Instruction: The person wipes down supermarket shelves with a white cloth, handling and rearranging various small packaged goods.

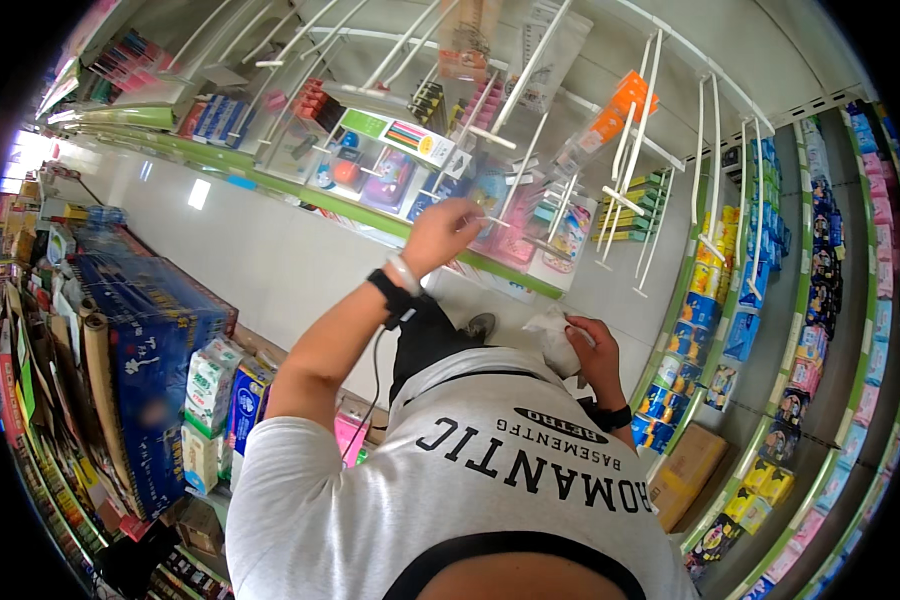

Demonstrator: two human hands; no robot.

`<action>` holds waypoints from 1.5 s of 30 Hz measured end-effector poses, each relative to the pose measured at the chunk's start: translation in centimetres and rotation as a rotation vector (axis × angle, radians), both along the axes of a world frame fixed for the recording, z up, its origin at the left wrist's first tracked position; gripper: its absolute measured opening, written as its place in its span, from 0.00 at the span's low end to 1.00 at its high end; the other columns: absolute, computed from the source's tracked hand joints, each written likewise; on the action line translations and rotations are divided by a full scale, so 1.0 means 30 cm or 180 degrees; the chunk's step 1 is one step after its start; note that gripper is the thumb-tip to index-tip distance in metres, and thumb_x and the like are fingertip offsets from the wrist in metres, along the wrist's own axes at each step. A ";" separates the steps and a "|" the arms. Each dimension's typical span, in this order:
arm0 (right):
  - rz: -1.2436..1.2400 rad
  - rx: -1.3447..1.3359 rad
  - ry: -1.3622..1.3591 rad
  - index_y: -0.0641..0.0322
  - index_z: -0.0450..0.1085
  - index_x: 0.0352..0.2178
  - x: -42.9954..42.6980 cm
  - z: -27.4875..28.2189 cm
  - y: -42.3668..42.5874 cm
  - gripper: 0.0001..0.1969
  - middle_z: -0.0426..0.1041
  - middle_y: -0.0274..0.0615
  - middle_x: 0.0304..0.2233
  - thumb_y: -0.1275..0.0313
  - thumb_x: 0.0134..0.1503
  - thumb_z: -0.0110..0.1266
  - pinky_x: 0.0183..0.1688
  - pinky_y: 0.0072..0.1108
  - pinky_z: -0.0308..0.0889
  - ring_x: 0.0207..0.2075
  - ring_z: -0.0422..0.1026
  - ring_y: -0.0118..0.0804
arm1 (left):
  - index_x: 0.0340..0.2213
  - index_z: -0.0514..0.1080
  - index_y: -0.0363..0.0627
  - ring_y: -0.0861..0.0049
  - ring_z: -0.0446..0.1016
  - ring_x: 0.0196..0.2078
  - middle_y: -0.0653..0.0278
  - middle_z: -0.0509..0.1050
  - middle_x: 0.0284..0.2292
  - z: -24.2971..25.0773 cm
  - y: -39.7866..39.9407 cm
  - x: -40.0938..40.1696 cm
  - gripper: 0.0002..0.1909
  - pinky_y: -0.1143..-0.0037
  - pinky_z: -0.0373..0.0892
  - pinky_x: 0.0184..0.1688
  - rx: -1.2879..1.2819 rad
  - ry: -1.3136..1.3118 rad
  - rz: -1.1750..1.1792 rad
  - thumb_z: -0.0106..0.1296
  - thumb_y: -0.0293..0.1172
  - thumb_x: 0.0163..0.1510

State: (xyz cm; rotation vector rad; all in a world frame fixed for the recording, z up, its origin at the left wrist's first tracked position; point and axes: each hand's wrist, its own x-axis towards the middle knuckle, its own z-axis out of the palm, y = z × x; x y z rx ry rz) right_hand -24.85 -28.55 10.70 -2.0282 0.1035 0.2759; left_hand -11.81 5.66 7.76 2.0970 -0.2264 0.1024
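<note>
My left hand (444, 234) reaches forward over the stationery shelf with its fingers curled. Its fingertips are at the white crossbar end of a display hook (497, 220); whether they grip it I cannot tell. A crumpled white cloth or tissue (556, 341) is in my right hand (596, 351), low beside my waist on the right. Below the hooks, the shelf (390, 219) with a green front edge carries boxed and bagged stationery, among it a box of colored pencils (416, 141) and a pink packaged item (511, 238).
Several long white hooks stick out towards me; one bears orange-topped packs (607, 112). Shelves of packaged goods (694, 330) line the right, with a cardboard box (686, 472) low down. At left stand a large blue carton (157, 352) and tissue packs (208, 390) beside the tiled floor (217, 240).
</note>
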 end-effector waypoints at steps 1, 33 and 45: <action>0.0045 -0.0033 -0.0037 0.63 0.78 0.44 0.009 0.003 0.007 0.12 0.77 0.43 0.41 0.71 0.59 0.61 0.49 0.23 0.68 0.45 0.76 0.37 | 0.36 0.79 0.41 0.75 0.76 0.28 0.60 0.78 0.28 0.055 0.055 0.003 0.10 0.75 0.72 0.32 -0.0050 -0.0305 -0.0125 0.63 0.33 0.55; 0.0061 0.0187 -0.0270 0.63 0.77 0.43 0.022 0.014 0.019 0.12 0.77 0.46 0.41 0.70 0.58 0.62 0.50 0.25 0.68 0.45 0.76 0.39 | 0.50 0.69 0.40 0.55 0.76 0.39 0.52 0.75 0.37 0.230 0.101 -0.308 0.32 0.65 0.72 0.39 0.0927 -0.0389 0.0527 0.69 0.33 0.44; 0.0287 0.0025 -0.0209 0.63 0.77 0.43 0.010 0.039 0.009 0.13 0.76 0.43 0.41 0.70 0.58 0.62 0.49 0.24 0.68 0.44 0.75 0.38 | 0.38 0.65 0.38 0.48 0.75 0.34 0.48 0.74 0.32 -0.204 -0.087 -0.167 0.26 0.58 0.71 0.36 0.0842 0.0183 0.0732 0.68 0.40 0.47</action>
